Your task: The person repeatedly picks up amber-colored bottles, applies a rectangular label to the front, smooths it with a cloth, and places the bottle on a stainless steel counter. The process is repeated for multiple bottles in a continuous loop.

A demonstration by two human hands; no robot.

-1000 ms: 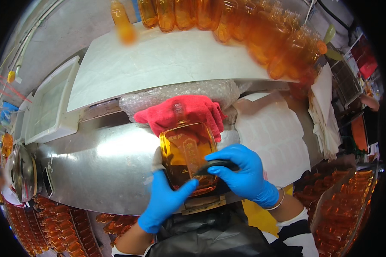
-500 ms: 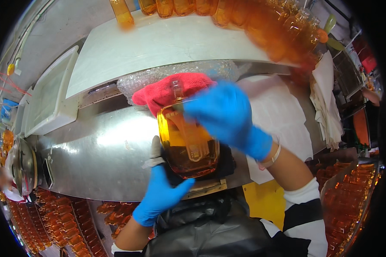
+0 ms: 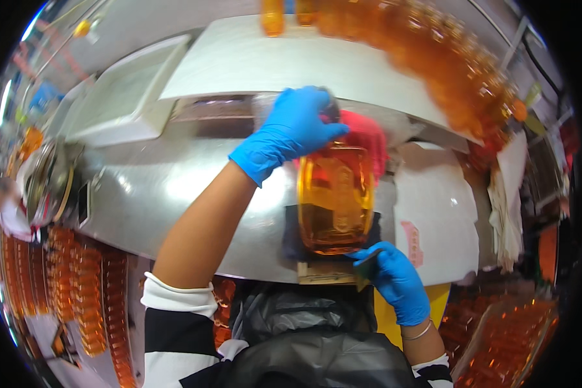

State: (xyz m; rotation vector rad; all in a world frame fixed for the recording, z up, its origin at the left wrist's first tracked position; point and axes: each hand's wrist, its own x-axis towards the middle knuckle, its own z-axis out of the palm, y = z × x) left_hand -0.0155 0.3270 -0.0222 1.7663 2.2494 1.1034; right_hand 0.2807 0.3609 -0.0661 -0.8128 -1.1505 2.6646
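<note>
A flat amber glass bottle [image 3: 336, 200] with a raised panel down its middle lies with its base toward me. It rests on a dark cloth [image 3: 292, 223], and a red towel [image 3: 372, 139] is under its far end. My left hand [image 3: 288, 132], blue-gloved, reaches across to that end, its fingers closed round the neck, which they hide. A greyish cover shows on one fingertip. Beside the base's right corner, my right hand [image 3: 398, 278], also blue-gloved, pinches a small dark green flat pad [image 3: 367, 266].
Many amber bottles [image 3: 433, 71] line the raised white board [image 3: 239, 58] at the back. A white tray [image 3: 126, 97] stands at the left. White paper sheets [image 3: 436, 194] lie on the right of the metal table [image 3: 194, 220]. More bottles [image 3: 87, 291] fill racks below.
My left hand has moved from the bottle's lower left side up to its neck. My right hand has come down from the upper part to the base. The view has shifted left.
</note>
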